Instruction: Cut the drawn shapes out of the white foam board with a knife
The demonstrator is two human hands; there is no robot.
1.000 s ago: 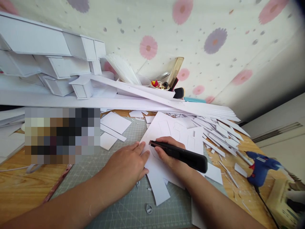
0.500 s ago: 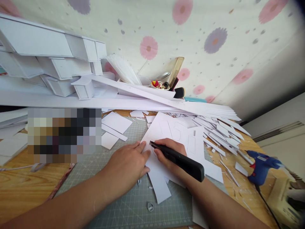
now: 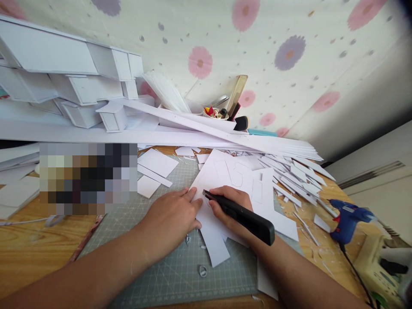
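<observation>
My right hand [image 3: 232, 205] is closed round a black utility knife [image 3: 247, 219], its tip on a white foam board sheet [image 3: 210, 171]. Outlined shapes show on that sheet. Flat on the sheet's left edge, my left hand [image 3: 177, 211] has its fingers stretched out, close to the blade. The board lies on a grey-green cutting mat [image 3: 154, 274] with grid lines. A white offcut strip [image 3: 215, 249] sticks out beneath the sheet, and a small curled scrap [image 3: 202, 270] lies nearer me.
A blue glue gun [image 3: 349, 219] rests at the right by a cream power strip [image 3: 380, 266]. White offcuts [image 3: 296, 184] are heaped at the back right. Stacked white board models [image 3: 80, 90] stand at the back left. A blurred patch hides part of the left.
The view has shifted slightly. My left hand stays pressed on the sheet, and the knife in my right hand has hardly moved.
</observation>
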